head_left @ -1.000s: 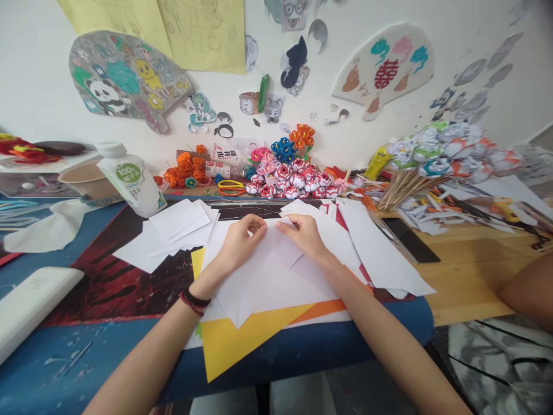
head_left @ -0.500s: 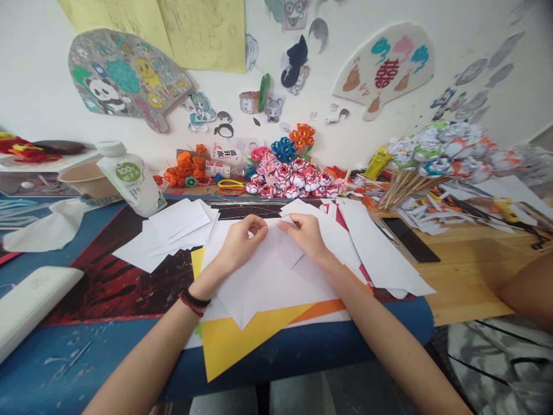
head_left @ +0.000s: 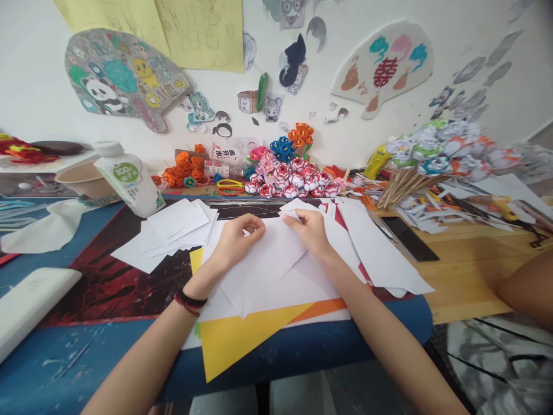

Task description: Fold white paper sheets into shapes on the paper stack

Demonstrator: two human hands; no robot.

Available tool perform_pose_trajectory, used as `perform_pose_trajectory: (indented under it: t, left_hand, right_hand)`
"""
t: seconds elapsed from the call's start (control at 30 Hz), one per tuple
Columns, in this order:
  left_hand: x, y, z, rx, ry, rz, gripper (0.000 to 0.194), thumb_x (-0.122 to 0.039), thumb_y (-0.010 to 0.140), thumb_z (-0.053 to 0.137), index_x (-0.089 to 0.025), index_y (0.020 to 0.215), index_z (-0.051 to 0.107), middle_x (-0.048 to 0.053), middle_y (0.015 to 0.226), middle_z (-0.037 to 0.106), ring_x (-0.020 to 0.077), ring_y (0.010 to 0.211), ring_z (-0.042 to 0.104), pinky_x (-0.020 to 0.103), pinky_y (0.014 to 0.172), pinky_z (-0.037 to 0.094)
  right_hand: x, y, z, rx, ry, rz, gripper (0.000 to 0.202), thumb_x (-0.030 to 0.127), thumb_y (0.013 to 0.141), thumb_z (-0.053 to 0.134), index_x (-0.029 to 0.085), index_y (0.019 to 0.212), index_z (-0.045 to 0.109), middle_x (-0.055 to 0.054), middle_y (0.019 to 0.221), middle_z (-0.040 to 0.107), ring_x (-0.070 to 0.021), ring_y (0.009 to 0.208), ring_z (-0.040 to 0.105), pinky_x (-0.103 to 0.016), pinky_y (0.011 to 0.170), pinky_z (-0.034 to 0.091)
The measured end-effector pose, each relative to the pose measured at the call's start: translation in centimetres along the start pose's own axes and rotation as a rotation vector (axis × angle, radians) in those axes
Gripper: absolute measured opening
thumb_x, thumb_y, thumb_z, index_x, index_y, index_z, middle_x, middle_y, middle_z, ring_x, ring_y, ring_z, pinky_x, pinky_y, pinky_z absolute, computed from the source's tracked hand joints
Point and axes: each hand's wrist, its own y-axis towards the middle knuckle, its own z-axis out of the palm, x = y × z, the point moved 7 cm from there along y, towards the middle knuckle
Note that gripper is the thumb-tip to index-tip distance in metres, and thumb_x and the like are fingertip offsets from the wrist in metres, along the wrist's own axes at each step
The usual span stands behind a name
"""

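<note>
A white sheet of paper [head_left: 263, 259] is held between my two hands, its lower corner toward me. My left hand [head_left: 242, 239], with dark bands at the wrist, pinches its upper left part between thumb and fingers. My right hand [head_left: 309, 230] grips the upper right side, thumb on top. Below lies a larger white sheet [head_left: 294, 294], over a yellow sheet [head_left: 242, 343] and an orange sheet [head_left: 320, 311]. White on white hides where some edges of the held sheet run.
White paper squares [head_left: 177, 222] lie left and long white sheets [head_left: 380, 248] right. Behind stand red-and-white paper flowers [head_left: 298, 177] and a white bottle [head_left: 129, 181]. A black phone [head_left: 409, 237] rests right. Someone's arm [head_left: 529, 288] shows at the right edge.
The flap beneath my right hand has spread into a wider, flatter surface. The sheet's lower corner has shifted slightly up, away from me. Both hands stay in nearly the same place.
</note>
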Motion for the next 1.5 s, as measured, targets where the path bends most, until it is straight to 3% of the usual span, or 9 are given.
perform_pose_trajectory:
  t: [0.2,0.53,0.77,0.97,1.2,1.5]
  left_hand:
    - [-0.3,0.0,-0.4,-0.004,0.007,0.002,0.01,-0.028,0.081,0.061,-0.02,0.082,0.067,0.001,0.087,0.071,0.0144,0.075,0.06,0.027,0.067,0.043]
    - [-0.8,-0.3,-0.8,-0.089,-0.04,-0.012,0.015,-0.034,0.078,0.067,-0.021,0.081,0.073,0.002,0.086,0.073,0.0151,0.07,0.054,0.028,0.065,0.043]
    - [-0.6,-0.3,-0.6,-0.088,-0.013,-0.021,0.015,-0.034,0.078,0.066,-0.02,0.08,0.072,0.002,0.082,0.072,0.0144,0.067,0.051,0.028,0.064,0.041]
    - [-0.2,-0.2,-0.5,-0.081,0.004,-0.024,0.016,-0.034,0.078,0.064,-0.02,0.079,0.071,0.003,0.083,0.072,0.0155,0.069,0.053,0.028,0.064,0.041]
    - [-1.6,-0.4,-0.6,-0.094,0.104,0.13,0.007,-0.025,0.079,0.062,-0.021,0.075,0.066,0.001,0.078,0.067,0.016,0.074,0.052,0.029,0.07,0.04]
    - [-1.3,-0.5,-0.6,-0.107,0.124,0.107,0.004,-0.022,0.079,0.063,-0.021,0.076,0.066,0.001,0.08,0.067,0.0161,0.075,0.052,0.03,0.072,0.041]
  right_hand:
    - [-0.2,0.2,0.2,0.065,0.014,0.006,0.048,0.05,0.077,0.066,0.02,0.054,0.035,0.004,0.059,0.025,-0.0107,0.059,0.024,-0.027,0.054,0.018]
    - [1.7,-1.0,3.1,0.257,-0.003,-0.099,0.049,0.052,0.083,0.059,0.02,0.055,0.033,0.004,0.061,0.025,-0.0107,0.06,0.026,-0.028,0.056,0.019]
    - [1.9,-1.0,3.1,0.255,-0.034,-0.122,0.051,0.053,0.083,0.058,0.02,0.055,0.031,0.004,0.061,0.024,-0.0106,0.059,0.026,-0.028,0.056,0.019]
    - [2.0,-1.0,2.9,0.268,-0.019,-0.088,0.051,0.059,0.082,0.057,0.02,0.055,0.037,0.004,0.061,0.029,-0.0111,0.061,0.029,-0.028,0.057,0.023]
    - [1.7,-1.0,2.8,0.251,-0.027,-0.109,0.048,0.052,0.083,0.059,0.02,0.055,0.034,0.004,0.061,0.026,-0.0112,0.06,0.028,-0.028,0.057,0.022]
    - [1.7,-1.0,2.8,0.259,-0.017,-0.113,0.048,0.049,0.083,0.06,0.02,0.055,0.034,0.005,0.06,0.026,-0.0112,0.061,0.027,-0.028,0.057,0.021]
